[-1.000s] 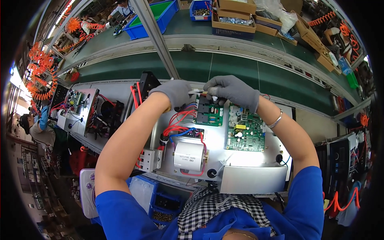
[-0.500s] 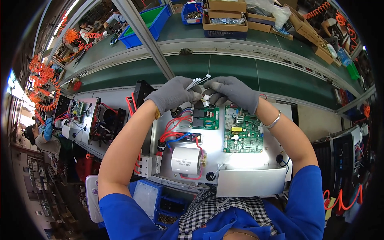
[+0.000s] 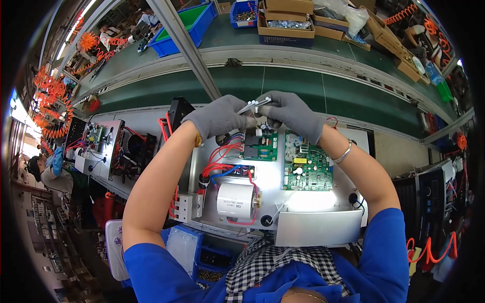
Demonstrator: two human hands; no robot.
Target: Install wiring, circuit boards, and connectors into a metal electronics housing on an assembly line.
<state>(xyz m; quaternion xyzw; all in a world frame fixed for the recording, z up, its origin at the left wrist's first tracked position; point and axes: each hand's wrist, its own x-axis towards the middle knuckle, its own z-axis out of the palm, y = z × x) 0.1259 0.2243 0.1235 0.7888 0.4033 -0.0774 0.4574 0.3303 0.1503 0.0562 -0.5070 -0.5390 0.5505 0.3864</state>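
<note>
Both my hands wear grey gloves and meet above the far edge of an open metal chassis (image 3: 273,179). My left hand (image 3: 220,120) is closed round a small bundle of white cable ties (image 3: 248,106), their heads sticking out toward the right. Thumb and fingers of my right hand (image 3: 293,115) pinch at the head end of the ties; the fingertips are partly hidden. Just below the hands is a small green circuit board (image 3: 265,147) with black relays. A larger green circuit board (image 3: 308,169) lies to its right. Red wires (image 3: 217,161) run left of the small board.
A white cylindrical capacitor (image 3: 236,200) and a white breaker (image 3: 185,208) sit nearer me. A silver plate (image 3: 318,228) stands at the chassis front. Another wired chassis (image 3: 101,149) is on the left. Beyond, a shelf carries a blue bin (image 3: 189,28) and cardboard boxes (image 3: 285,36).
My right hand has shifted slightly left and up, onto the heads of the cable ties. The tie heads now lie closer together, against its fingers. My left hand has barely moved.
</note>
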